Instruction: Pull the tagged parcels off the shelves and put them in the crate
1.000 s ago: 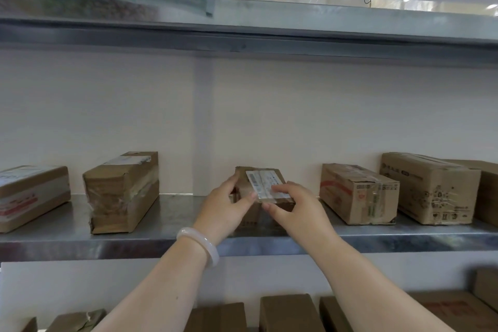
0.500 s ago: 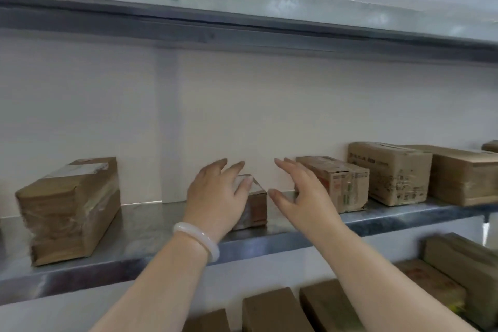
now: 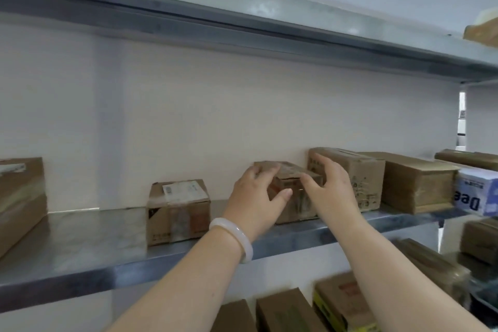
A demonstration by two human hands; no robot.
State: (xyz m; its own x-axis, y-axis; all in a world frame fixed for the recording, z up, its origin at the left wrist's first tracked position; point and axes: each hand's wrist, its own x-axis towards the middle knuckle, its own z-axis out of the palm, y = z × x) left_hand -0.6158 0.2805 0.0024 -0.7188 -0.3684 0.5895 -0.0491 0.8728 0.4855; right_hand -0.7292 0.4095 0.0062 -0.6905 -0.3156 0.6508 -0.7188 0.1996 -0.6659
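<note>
Quick update from my end: a second ago both hands were on the little labelled parcel (image 3: 178,210), turning its sticker up to read it. Now that one is sitting back on the shelf (image 3: 80,250), untouched, and the hands are working on its neighbour to the right. I'm reading that as "checked, not the one we want", so nothing is heading for the crate yet. The crate isn't showing up in my view at all.

The brown parcel (image 3: 287,170) I'm going for now is resting on the same shelf, between the labelled parcel and the tall carton (image 3: 363,178), sitting just beside that carton. My left hand (image 3: 256,197) is clasping its near left corner, fingers hooking over the top edge and thumb pressing on the front face. My right hand (image 3: 332,191) is spreading wide, fingers straight, thumb just touching the top front edge, so it isn't really holding anything yet.

As for looks, it's a small plain cardboard box, taped over, slightly shiny on the front, with some printing low down. The picture is smearing a bit, so I'm not making out any tag on it from here. I'm guessing it needs tipping up for a look.
</note>
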